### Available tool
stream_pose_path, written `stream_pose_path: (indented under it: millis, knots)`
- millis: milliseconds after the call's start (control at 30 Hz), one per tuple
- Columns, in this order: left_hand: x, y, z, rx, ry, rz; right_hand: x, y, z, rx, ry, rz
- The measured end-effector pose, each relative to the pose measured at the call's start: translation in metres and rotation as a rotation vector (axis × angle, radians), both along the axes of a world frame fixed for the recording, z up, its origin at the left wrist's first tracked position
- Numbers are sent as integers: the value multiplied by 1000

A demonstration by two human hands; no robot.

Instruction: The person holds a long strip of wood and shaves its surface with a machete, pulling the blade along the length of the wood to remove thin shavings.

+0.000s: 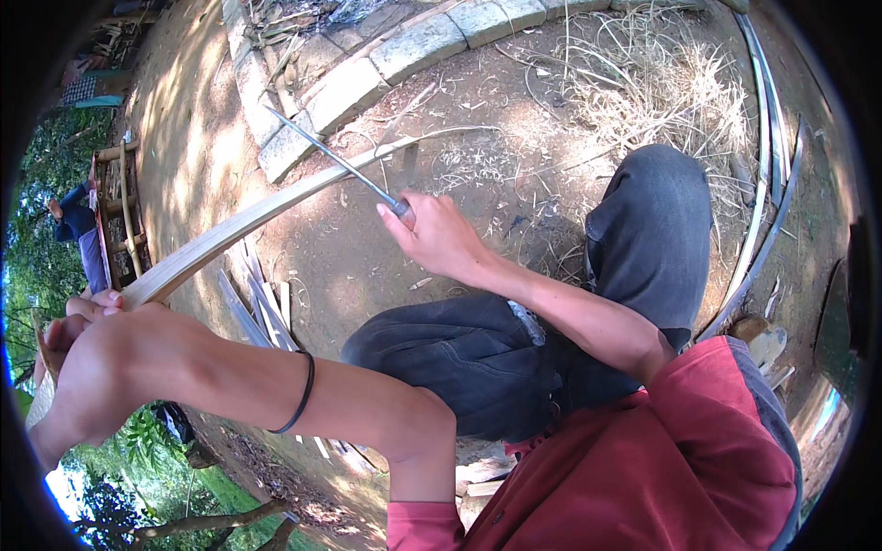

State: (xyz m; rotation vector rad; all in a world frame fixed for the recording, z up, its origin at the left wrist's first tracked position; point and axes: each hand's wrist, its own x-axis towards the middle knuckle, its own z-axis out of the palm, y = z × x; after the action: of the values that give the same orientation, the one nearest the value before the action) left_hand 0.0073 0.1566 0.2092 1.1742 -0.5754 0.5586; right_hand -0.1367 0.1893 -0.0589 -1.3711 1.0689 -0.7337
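A long pale strip of split wood or bamboo (241,219) slants from the lower left toward the upper middle, its far end thinning to a curl. At the near end my left hand (87,312) is closed around it, fingers bent over the edge. My right hand (439,234) grips the handle of a long knife (317,145), thumb pressed along the handle. The narrow blade crosses over the strip and points up and left. Whether its edge touches the strip, I cannot tell.
Split strips (266,298) lie left of my bent knees. Pale shavings (671,87) heap at the upper right, beside long curved strips (763,184). A stone border (413,50) curves across the far ground. A wooden bench or rack (119,207) stands left, a person (87,225) near it.
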Motion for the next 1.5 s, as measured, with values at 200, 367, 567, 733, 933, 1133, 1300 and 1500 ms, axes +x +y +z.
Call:
stream_pose_path:
  millis: [200,367,567,733,933,1133,1300,1500]
  knots:
    - [-9,0,-5,-1,2,-6,8,-17,-64,42,149,-74]
    - [20,9,5,15,146,5,13,-16,-45,95,80,6]
    - [67,19,23,148,306,-44,10,-23,-90,41,222,-73]
    - [-9,9,-6,24,-43,50,14,-20,-49,52,169,1]
    - [-3,10,-1,3,31,24,24,-19,-93,34,269,-47]
    - [-10,14,-10,98,-12,34,18,-14,-142,147,392,-106]
    - [5,11,-4,49,-14,19,15,-8,-39,132,160,-65]
    - [53,15,-1,-4,70,-111,22,0,-21,-6,37,-73]
